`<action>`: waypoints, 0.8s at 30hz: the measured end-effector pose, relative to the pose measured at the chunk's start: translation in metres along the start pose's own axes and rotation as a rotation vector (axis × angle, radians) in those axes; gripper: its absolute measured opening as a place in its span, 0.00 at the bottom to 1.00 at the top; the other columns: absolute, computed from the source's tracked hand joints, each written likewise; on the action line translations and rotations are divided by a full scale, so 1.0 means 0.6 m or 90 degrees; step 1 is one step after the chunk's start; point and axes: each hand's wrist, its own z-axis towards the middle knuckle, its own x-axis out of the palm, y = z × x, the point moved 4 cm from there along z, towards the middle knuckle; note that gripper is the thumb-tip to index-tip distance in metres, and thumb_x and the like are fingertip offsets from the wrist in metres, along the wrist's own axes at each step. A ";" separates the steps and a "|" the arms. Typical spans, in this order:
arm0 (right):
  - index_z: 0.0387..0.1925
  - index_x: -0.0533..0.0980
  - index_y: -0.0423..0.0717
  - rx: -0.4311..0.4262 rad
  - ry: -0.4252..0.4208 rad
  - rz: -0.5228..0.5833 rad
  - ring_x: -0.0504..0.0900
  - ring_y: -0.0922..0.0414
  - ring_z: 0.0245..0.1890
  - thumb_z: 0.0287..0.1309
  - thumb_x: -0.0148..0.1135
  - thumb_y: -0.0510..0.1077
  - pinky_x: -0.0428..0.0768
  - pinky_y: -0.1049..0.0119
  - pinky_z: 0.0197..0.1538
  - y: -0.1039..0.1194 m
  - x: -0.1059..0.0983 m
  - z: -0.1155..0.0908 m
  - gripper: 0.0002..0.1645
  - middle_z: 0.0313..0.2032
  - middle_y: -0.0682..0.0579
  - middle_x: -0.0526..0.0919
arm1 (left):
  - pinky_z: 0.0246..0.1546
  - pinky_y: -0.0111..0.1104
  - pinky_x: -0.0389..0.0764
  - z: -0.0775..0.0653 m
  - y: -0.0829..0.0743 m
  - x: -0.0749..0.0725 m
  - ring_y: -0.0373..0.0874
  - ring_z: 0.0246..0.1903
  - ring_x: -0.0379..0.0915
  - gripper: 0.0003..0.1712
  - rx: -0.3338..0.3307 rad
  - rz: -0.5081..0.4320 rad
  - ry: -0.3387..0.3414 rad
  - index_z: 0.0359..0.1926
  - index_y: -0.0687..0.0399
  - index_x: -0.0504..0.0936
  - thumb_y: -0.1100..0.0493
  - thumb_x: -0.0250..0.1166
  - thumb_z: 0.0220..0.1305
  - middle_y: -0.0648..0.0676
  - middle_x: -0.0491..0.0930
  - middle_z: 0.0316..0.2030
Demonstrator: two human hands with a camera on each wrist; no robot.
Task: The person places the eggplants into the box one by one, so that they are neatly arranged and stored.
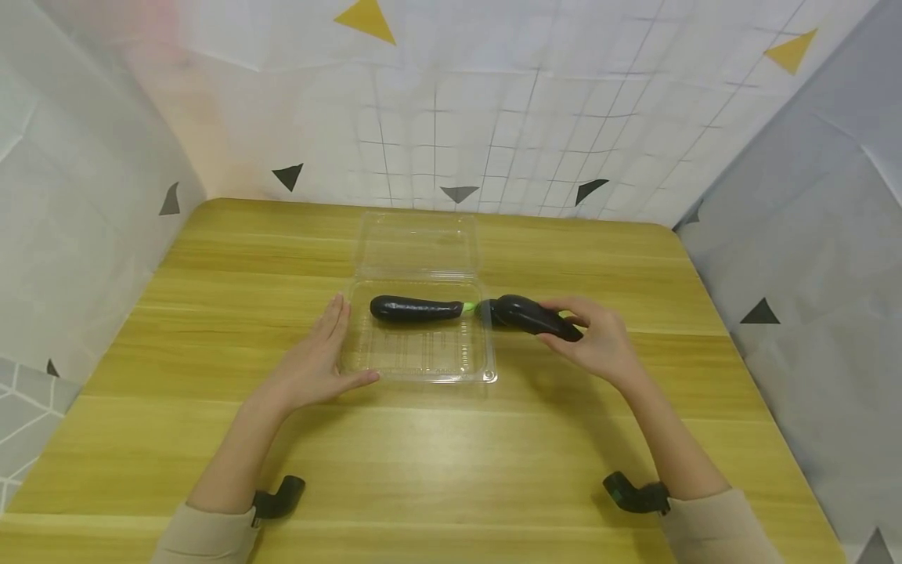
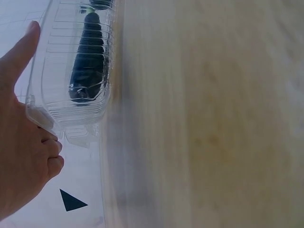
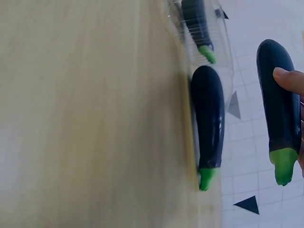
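With our left hand (image 1: pixel 310 364) spread, we are flanking an open clear box (image 1: pixel 423 378); with our right hand (image 1: pixel 599 341) we are pinching the held eggplant (image 1: pixel 528 313).
Our left thumb and fingers are framing the box's near left corner; the boxed eggplant (image 1: pixel 414 309) is lying inside, green stem rightward; the lower eggplant (image 3: pixel 209 118) is lying on the table (image 1: pixel 437 470), just right of the box, beneath the held eggplant.

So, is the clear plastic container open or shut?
Open: its lid lies swung back behind the container's base, leaving the eggplant inside uncovered.
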 end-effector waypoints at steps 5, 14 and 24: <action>0.47 0.82 0.46 -0.012 -0.001 0.014 0.82 0.55 0.45 0.42 0.77 0.36 0.83 0.60 0.44 0.019 0.000 0.009 0.25 0.44 0.54 0.85 | 0.68 0.54 0.49 -0.001 0.000 0.000 0.57 0.73 0.28 0.68 0.000 0.000 0.001 0.74 0.59 0.29 0.26 0.59 0.55 0.56 0.22 0.74; 0.47 0.82 0.44 -0.069 -0.015 0.030 0.83 0.55 0.42 0.39 0.78 0.33 0.83 0.65 0.42 0.050 0.007 0.026 0.27 0.44 0.52 0.84 | 0.68 0.54 0.49 0.000 0.001 0.001 0.57 0.73 0.28 0.68 0.001 0.002 -0.001 0.74 0.59 0.29 0.25 0.59 0.55 0.57 0.23 0.74; 0.43 0.81 0.34 -0.102 -0.025 0.039 0.85 0.50 0.34 0.32 0.78 0.25 0.84 0.66 0.37 0.105 0.009 0.043 0.28 0.40 0.43 0.85 | 0.68 0.54 0.48 0.000 0.001 0.001 0.58 0.73 0.29 0.69 -0.005 0.002 0.001 0.74 0.58 0.28 0.24 0.58 0.54 0.56 0.22 0.74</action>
